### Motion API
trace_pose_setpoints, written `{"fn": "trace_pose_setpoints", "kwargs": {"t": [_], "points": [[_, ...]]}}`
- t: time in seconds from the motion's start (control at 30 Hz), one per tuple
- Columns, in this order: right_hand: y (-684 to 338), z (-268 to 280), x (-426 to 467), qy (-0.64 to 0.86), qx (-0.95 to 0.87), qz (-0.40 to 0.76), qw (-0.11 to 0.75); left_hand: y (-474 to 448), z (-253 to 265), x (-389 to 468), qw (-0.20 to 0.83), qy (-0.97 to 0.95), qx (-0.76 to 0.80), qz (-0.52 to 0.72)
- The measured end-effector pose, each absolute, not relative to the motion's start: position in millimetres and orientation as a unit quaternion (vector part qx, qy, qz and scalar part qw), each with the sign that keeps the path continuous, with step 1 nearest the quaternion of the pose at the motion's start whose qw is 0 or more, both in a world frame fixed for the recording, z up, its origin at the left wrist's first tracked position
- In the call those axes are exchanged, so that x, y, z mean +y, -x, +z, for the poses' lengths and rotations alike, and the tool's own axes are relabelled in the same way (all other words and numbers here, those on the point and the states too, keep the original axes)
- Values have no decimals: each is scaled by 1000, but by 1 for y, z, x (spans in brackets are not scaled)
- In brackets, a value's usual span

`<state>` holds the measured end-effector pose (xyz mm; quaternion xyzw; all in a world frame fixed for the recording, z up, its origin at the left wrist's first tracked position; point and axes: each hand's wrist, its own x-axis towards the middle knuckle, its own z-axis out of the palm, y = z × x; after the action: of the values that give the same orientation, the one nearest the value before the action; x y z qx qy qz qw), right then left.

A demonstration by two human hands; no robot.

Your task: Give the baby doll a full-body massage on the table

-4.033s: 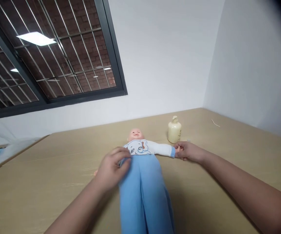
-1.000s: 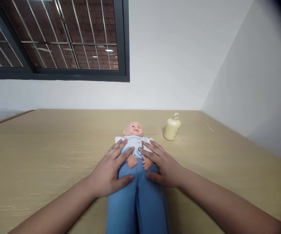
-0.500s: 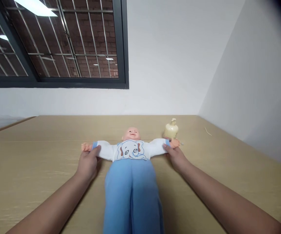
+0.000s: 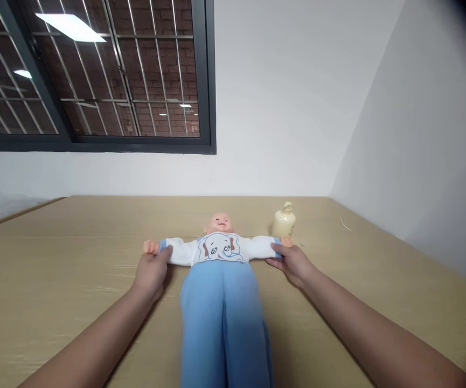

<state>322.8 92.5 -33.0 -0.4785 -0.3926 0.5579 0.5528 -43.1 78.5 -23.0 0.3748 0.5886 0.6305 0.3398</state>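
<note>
A baby doll (image 4: pixel 223 302) lies on its back on the wooden surface, head away from me. It wears a white top with an elephant print and light blue trousers, and both its arms stretch straight out to the sides. My left hand (image 4: pixel 152 272) is closed round the doll's arm on the left, thumb on top near the blue cuff. On the other side, my right hand (image 4: pixel 293 263) grips the opposite sleeve end at the cuff, its fingers underneath. The doll's feet lie out of view below.
A cream pump bottle (image 4: pixel 284 222) stands just beyond the doll's hand on the right. Farther right lies a thin pale strip (image 4: pixel 345 224) on the wooden surface (image 4: pixel 357 269). White walls and a barred window (image 4: pixel 136 75) rise behind; whitish plastic sheeting (image 4: pixel 2 210) shows at far left.
The view has tilted up slightly. The doll's arm on the left, with my left hand, has shifted a little to the right; both hands keep their hold.
</note>
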Motion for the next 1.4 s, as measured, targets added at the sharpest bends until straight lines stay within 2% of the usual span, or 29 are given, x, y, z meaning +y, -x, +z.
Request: {"fn": "trace_pose_setpoints", "kwargs": {"t": [0.1,0.17,0.23,0.33,0.5,0.6,0.7,0.77,0.87,1.0,1.07,1.13,1.27,1.4], "points": [[-308,-30,75,518,-551,331,564,32,-17,61,221,-525,597,565],[-296,-27,60,502,-669,198,512,23,-15,48,181,-632,547,519],[-286,-25,46,445,-778,118,429,15,-14,37,130,-740,485,447],[-279,-24,36,402,-851,47,333,10,-12,30,51,-831,432,347],[-279,-25,38,391,-880,23,270,10,-6,31,-5,-865,429,260],[-277,-23,36,403,-876,31,262,10,-6,32,-13,-866,431,254],[-278,-22,36,418,-858,62,293,12,-9,34,4,-850,438,292],[-283,-23,40,420,-834,94,345,15,-12,38,38,-822,451,344],[-293,-28,55,437,-746,178,470,23,-14,49,116,-720,492,476],[-308,-32,78,475,-490,399,612,34,-15,70,323,-461,511,650],[-313,-32,84,473,-374,497,624,39,-15,78,413,-328,515,676],[-316,-31,88,484,-298,546,615,42,-15,82,447,-241,524,684],[-317,-30,92,510,-233,581,590,46,-19,86,452,-185,527,696],[-319,-34,94,505,-265,562,599,47,-25,86,424,-257,506,706]]}}
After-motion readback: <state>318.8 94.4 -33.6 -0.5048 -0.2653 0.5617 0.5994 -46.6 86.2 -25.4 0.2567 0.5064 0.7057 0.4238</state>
